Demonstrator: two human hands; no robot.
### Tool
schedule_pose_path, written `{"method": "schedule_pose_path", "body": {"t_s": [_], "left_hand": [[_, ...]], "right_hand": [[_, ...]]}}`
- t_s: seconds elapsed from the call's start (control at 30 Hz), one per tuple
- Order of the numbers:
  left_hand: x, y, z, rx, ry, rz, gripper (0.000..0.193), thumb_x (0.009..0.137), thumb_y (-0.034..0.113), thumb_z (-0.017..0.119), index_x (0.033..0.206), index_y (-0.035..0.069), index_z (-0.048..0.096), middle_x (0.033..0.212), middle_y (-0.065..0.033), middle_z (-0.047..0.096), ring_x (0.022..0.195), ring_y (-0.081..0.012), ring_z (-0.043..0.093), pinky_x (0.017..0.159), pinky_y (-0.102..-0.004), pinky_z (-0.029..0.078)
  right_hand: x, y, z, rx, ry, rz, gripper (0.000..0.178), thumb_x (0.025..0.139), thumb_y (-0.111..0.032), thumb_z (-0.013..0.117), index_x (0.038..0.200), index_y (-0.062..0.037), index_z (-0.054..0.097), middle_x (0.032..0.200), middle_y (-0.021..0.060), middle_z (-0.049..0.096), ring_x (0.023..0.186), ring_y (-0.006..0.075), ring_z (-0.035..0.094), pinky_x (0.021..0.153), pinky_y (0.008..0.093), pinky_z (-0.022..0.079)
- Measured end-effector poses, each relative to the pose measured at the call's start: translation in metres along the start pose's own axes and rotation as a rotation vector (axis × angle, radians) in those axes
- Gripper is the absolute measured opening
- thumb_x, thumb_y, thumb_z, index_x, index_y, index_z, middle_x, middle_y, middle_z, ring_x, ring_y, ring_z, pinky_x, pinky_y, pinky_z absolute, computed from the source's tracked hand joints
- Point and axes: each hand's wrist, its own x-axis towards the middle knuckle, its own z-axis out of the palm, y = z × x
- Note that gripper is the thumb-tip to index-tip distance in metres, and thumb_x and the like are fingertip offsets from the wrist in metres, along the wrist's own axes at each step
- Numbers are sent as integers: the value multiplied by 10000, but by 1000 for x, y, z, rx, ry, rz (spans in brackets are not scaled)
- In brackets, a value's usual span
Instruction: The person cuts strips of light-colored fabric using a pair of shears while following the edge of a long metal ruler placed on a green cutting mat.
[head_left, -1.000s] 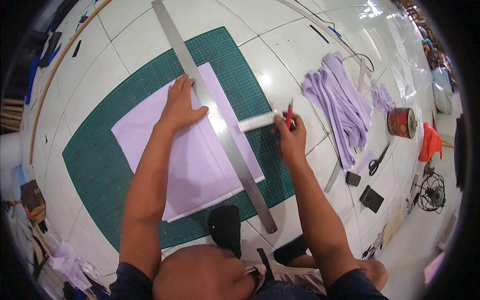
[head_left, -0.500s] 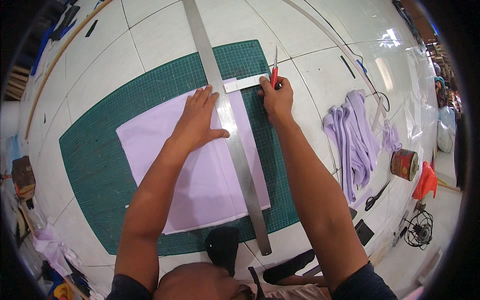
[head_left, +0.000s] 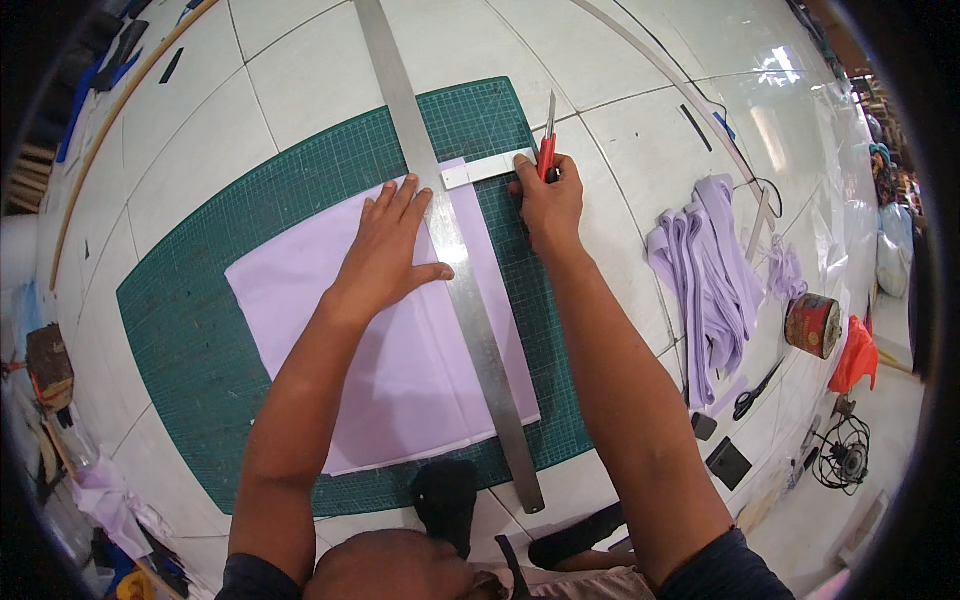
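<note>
A folded piece of lilac fabric (head_left: 310, 270) lies on a green cutting mat (head_left: 185, 340). Across the fabric's right part runs a long steel ruler (head_left: 478, 335), reaching past the mat at both ends. My left hand (head_left: 380, 250) is spread flat, fingertips and thumb at the ruler's left edge, palm over the fabric. My right hand (head_left: 553, 205) is closed around a red utility knife (head_left: 547, 160), its blade pointing up and away. The same hand's thumb rests on the end of a short pale ruler (head_left: 490, 168), whose other end meets the steel ruler over the fabric's far edge.
White floor tiles (head_left: 310, 75) surround the mat. To the right lie a heap of lilac fabric strips (head_left: 705, 285), a tin can (head_left: 812, 325), a red plastic bag (head_left: 853, 358) and black scissors (head_left: 755, 392). A dark-covered foot (head_left: 445, 500) touches the mat's near edge.
The whole view has shifted slightly. Both hands, the two rulers and the knife keep nearly the same places on the fabric.
</note>
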Motion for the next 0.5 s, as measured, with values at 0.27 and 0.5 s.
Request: {"method": "schedule_pose_path", "body": {"t_s": [0.27,0.5], "left_hand": [[0,3,2,-4,7,-8,1015,701,341,884,1515,44,357,1626,-165,255,1522,-342,184,1254,-469,176],[1,5,1,-12,-8,-30,1013,697,322,888,1511,44,352,1627,-162,248,1526,-330,173,1259,-470,163]], "right_hand": [[3,4,-1,27,21,-4,377,903,-253,714,1117,22,572,833,100,678,730,171,696,682,317,520],[5,8,-2,23,5,-22,367,903,-245,716,1111,22,573,846,105,681,719,173,695,669,313,519]]}}
